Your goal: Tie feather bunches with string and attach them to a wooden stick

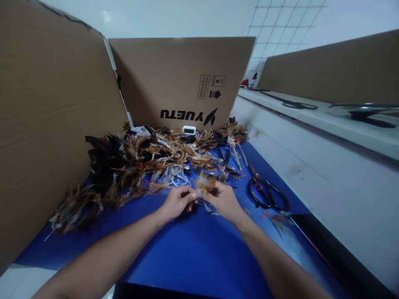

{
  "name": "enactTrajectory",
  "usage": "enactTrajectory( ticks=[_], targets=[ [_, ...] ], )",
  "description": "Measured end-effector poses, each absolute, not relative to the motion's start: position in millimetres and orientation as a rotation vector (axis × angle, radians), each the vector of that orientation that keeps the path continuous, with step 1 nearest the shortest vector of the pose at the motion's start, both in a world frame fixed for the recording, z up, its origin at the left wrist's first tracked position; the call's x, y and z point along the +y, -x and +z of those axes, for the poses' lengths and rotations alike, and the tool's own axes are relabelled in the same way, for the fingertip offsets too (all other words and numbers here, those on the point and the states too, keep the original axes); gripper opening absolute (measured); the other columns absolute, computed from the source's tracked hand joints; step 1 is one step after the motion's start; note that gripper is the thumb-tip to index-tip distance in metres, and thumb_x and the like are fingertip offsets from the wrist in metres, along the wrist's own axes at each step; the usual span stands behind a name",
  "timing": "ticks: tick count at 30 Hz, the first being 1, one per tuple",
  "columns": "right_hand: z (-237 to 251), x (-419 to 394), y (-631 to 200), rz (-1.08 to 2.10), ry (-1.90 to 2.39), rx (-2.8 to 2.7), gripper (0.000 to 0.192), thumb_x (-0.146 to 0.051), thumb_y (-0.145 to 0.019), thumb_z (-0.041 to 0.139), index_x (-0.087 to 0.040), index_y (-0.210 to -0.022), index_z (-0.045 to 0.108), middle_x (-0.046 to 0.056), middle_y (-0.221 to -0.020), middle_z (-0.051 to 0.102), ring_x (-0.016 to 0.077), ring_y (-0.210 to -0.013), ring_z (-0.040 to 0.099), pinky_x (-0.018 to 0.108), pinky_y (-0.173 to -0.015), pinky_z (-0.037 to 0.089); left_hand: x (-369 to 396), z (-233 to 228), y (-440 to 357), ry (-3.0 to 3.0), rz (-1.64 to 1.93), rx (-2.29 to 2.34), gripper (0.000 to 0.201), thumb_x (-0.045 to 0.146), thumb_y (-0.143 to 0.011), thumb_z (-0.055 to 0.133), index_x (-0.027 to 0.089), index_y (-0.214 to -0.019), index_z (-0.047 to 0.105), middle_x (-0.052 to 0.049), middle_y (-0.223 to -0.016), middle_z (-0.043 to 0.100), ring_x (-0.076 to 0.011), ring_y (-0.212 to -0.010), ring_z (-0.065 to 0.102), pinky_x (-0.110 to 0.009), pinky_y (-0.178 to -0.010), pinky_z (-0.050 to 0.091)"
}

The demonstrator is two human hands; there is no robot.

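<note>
Brown cardboard panels (177, 70), one printed with upside-down black YUETU lettering, stand around a smooth blue work surface (183, 253). Between the two bare hands, near the middle of that surface, is a small fluffy tan-brown feather tuft (204, 185). The right hand (226, 201) holds it, fingers pinched narrow on its right side. The left hand (179, 203) has its thumb and fingertips drawn together just beside the tuft; whether they grip a strand, I cannot tell. Beyond lies a long heap of brown and black feathers (143, 155), with a small white digital display (189, 131) behind it. Black-handled metal scissors (269, 195) lie to the right.
</note>
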State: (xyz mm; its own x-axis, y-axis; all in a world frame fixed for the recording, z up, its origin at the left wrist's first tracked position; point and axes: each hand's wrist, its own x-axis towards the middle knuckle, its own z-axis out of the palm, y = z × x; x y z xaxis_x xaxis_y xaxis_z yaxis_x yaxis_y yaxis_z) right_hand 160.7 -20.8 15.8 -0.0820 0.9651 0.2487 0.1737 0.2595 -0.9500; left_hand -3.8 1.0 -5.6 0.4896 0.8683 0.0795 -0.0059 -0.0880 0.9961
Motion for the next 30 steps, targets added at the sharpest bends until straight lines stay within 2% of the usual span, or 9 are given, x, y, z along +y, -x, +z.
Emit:
enactTrajectory(
  ticks=[7,15,26,30],
  targets=[
    [16.2,-20.6,-161.0,0.965,1.143,-1.508,0.023,-0.031,-0.067,0.069,-0.018,-0.086,0.066,0.004,-0.082,0.069,0.0183,-0.074,0.064,0.031,-0.069,0.051,2.2,-7.7,3.6,-1.51,0.869,0.778,0.032,0.043,-0.077,0.055,0.013,-0.068,0.057,0.004,-0.045,0.048,-0.006,-0.038,0.042,-0.018,-0.043,0.033],
    [13.9,-20.1,-163.4,0.939,1.143,-1.545,0.021,-0.029,-0.068,0.069,-0.018,-0.086,0.066,0.004,-0.084,0.069,0.0194,-0.079,0.063,0.032,-0.074,0.05,0.2,-6.9,3.0,-1.503,0.874,0.764,0.03,0.042,-0.077,0.056,0.013,-0.069,0.057,0.003,-0.047,0.05,-0.0059,-0.038,0.043,-0.018,-0.042,0.033],
    [17.6,-21.0,-160.2,0.982,1.173,-1.485,0.016,-0.03,-0.071,0.064,-0.018,-0.082,0.064,0.004,-0.08,0.068,0.0181,-0.073,0.063,0.032,-0.069,0.051,0.4,-1.7,3.3,-1.372,0.918,0.682,0.032,0.043,-0.074,0.06,0.012,-0.069,0.057,0.0,-0.062,0.058,-0.0042,-0.041,0.045,-0.018,-0.042,0.036],
    [19.4,-19.4,-165.0,1.073,1.095,-1.459,0.028,-0.028,-0.067,0.069,-0.021,-0.092,0.059,0.004,-0.088,0.067,0.0188,-0.079,0.063,0.033,-0.072,0.051,0.8,-0.7,2.6,-1.274,0.957,0.664,0.031,0.042,-0.073,0.061,0.011,-0.071,0.057,-0.001,-0.065,0.06,-0.0039,-0.041,0.045,-0.018,-0.043,0.036]
  ],
)
